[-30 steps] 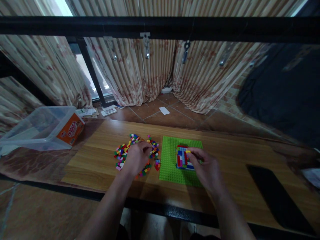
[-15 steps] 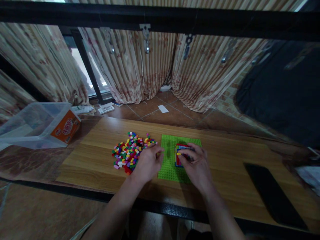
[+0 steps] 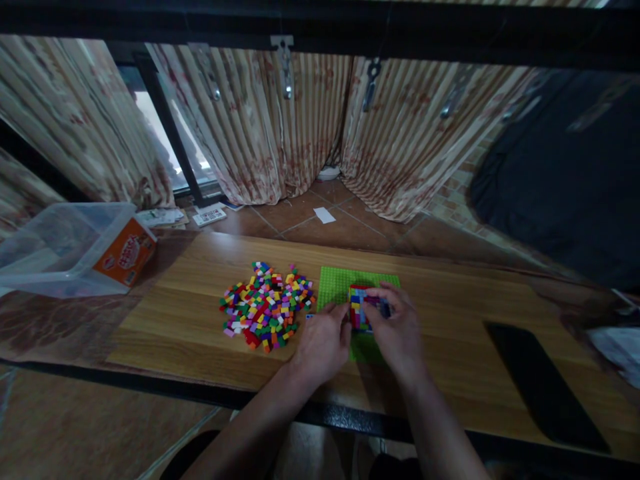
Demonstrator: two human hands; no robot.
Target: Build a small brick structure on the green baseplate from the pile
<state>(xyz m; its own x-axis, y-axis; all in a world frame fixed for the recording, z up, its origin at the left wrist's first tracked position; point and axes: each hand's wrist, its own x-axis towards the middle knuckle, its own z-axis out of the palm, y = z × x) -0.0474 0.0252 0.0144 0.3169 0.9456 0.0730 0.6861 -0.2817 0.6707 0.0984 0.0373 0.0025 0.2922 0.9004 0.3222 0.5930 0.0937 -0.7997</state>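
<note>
A multicoloured structure of toy building bricks stands on the green studded baseplate. My left hand is curled in at its left side, fingertips drawn together against its edge. Over the right part of the structure lies my right hand, thumb on top and fingers bent around the far side. Both hands hide much of the structure and the plate's lower part. Left of the plate is a loose pile of small bricks in many colours. Whether a single brick is between my fingers cannot be made out.
A clear plastic bin with an orange label stands at the left. A flat black object lies on the wooden tabletop at the right. Striped curtains hang beyond the table, and a dark bar crosses the top of the view.
My left hand has moved right, from beside the pile to the structure's left edge. The yellow brick pinched in my right hand no longer shows there; that hand now rests on the structure.
</note>
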